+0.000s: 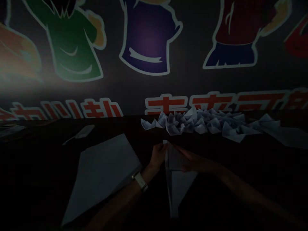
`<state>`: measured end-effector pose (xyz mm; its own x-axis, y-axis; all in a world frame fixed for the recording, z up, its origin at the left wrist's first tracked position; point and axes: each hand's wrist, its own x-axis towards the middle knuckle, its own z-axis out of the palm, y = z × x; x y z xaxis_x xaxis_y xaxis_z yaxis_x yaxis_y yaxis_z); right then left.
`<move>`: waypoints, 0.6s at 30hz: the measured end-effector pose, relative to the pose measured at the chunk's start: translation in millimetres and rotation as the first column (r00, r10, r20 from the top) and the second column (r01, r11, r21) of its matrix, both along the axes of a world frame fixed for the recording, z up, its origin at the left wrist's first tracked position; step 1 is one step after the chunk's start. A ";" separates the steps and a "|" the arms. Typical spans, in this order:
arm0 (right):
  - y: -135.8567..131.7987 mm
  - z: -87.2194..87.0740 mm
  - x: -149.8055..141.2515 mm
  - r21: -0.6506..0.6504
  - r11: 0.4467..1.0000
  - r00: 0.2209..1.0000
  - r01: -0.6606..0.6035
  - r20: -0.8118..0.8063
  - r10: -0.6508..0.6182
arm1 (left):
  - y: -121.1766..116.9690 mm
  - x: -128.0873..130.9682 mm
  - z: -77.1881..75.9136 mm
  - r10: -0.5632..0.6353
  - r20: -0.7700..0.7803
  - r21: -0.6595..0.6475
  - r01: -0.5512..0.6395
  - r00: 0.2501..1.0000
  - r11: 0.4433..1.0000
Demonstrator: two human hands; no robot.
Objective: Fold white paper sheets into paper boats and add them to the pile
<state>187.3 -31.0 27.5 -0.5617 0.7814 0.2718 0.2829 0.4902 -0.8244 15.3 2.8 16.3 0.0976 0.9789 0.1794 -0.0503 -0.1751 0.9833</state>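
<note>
Folded paper [175, 186] between left hand [158, 156] and right hand [192, 163]
Left fingers gripped its top corner, right hand lay open across its flap, paper boats [194, 123] piled just beyond

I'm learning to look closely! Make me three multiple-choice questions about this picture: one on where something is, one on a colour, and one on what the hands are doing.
1. Where is the pile of paper boats?
A) On the table, beyond the folded paper
B) On the wall
C) Inside a box

2. What colour is the shirt drawn above the left hand?
A) Green
B) Purple
C) Red

3. Which hands touch the folded paper?
A) Left and right hands
B) Only the left hand
C) Neither hand

Answers:
1. A, the boats lie farther along the table.
2. B, the shirt looks purple.
3. A, both hands are on the paper.
</note>
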 end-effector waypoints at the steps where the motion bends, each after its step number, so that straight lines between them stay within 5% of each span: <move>1: -1.4 -0.7 0.9 0.015 1.000 1.000 -0.017 0.019 0.017 | 0.6 -0.9 0.6 0.017 0.000 0.009 -0.017 1.000 1.000; 5: -3.5 -7.3 -3.5 0.113 0.991 0.997 0.076 -0.013 -0.075 | 3.5 -1.8 -1.4 0.044 0.001 0.038 -0.044 0.999 0.998; 18: -3.3 -15.5 -9.6 0.227 0.972 0.996 0.063 0.048 -0.076 | 1.5 -2.1 -1.1 0.084 -0.060 0.123 -0.076 0.995 0.989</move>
<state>177.6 -34.3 12.0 -0.5277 0.7414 0.4145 0.3656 0.6387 -0.6770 13.2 4.2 15.2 0.0348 0.9556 0.2924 0.0316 -0.2935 0.9554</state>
